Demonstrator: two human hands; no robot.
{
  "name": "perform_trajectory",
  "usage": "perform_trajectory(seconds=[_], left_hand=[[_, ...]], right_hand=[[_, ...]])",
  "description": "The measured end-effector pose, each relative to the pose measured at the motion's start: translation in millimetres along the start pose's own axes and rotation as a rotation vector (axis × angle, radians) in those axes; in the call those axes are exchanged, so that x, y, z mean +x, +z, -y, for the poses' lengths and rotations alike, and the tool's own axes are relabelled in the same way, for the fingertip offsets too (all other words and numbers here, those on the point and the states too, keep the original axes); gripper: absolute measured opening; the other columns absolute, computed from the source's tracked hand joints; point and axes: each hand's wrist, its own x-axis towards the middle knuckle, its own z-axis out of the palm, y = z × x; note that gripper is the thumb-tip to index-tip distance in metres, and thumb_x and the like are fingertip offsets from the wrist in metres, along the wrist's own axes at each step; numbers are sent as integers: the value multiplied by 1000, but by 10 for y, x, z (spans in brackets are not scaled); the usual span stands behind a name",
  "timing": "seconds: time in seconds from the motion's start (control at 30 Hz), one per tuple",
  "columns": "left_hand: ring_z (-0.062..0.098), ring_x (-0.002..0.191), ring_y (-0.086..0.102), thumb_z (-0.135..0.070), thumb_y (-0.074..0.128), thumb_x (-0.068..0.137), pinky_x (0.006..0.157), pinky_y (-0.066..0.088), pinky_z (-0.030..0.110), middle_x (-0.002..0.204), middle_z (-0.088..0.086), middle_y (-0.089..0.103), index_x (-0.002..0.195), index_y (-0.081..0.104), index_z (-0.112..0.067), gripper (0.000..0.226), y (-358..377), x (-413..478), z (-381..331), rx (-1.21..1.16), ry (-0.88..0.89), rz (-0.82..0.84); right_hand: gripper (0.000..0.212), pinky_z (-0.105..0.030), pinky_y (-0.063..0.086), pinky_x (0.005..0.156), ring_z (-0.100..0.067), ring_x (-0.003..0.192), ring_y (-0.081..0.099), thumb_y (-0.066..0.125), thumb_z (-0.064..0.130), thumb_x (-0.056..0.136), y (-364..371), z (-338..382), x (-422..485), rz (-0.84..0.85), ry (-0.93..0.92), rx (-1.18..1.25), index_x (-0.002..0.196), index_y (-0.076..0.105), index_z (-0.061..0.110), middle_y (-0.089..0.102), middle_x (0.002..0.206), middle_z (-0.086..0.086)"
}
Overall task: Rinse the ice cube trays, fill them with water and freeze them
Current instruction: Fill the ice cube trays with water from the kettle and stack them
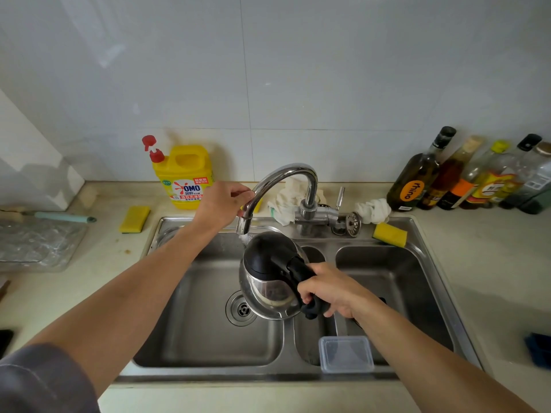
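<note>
- The left hand reaches out and curls its fingers and thumb round the faucet spout, just above the nozzle.
- The right hand is wrapped round the black handle of a steel kettle and carries it over the left basin of the sink.
- The kettle sits just under the nozzle. Its pouring lip points up and away from the person towards the nozzle, and its handle points back towards the right forearm. Its lid-to-base axis appears tipped, with the black lid on the far side. A short run of water seems to fall at the lip.
- A full kettle should be heavy and its wet steel slippery, so the handle is the sound place to hold it.
- No ice cube tray shows plainly. A dark blue object on the counter at the right edge, cut off by the frame, may be one, but I cannot tell which way it lies.
- A tray of that kind would likely be light when empty and floppy and quick to spill once filled. It would be best held level by both short ends.
- A clear lidded box rests on the sink's near rim, and a yellow detergent bottle stands by the wall.
</note>
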Motion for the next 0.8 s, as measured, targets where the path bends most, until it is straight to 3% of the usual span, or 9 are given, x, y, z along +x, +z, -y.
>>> perform_trajectory(seconds=[0.37,0.43,0.5,0.63,0.8], left_hand=[[6,61,70,-25,65,97,60,49,19,76,-4,74,98,78,-16,16,-3,-24,-75,42,-15,-4],[6,64,69,-26,65,96,63,51,20,76,-5,73,97,77,-17,15,19,-33,-112,58,-25,-26],[10,74,66,-29,66,95,61,42,14,82,-6,71,99,75,-18,15,62,-62,-179,90,-15,-119],[-2,69,58,-23,63,96,60,39,9,81,-17,63,91,69,-23,7,257,-129,-534,-3,107,-311],[-1,74,60,-20,60,98,66,40,5,86,-10,68,96,71,-22,12,716,-32,-1073,-35,257,-198]], right_hand=[[39,-43,54,76,-25,86,64,66,17,58,-88,-45,-14,10,-27,2,96,69,20,67,86,-9],[31,-41,53,71,-24,83,63,65,16,58,-155,-92,-61,8,-33,20,88,69,22,65,81,-8],[22,-38,51,68,-24,79,61,65,14,60,-244,-137,-125,4,-44,48,78,67,24,63,75,-7],[20,-37,54,63,-26,81,64,65,11,62,-539,-284,-317,-26,-57,74,77,69,23,63,75,-9],[18,-41,51,73,-28,86,62,64,12,61,-1035,-547,-645,-76,-74,81,65,66,29,61,70,-5]])
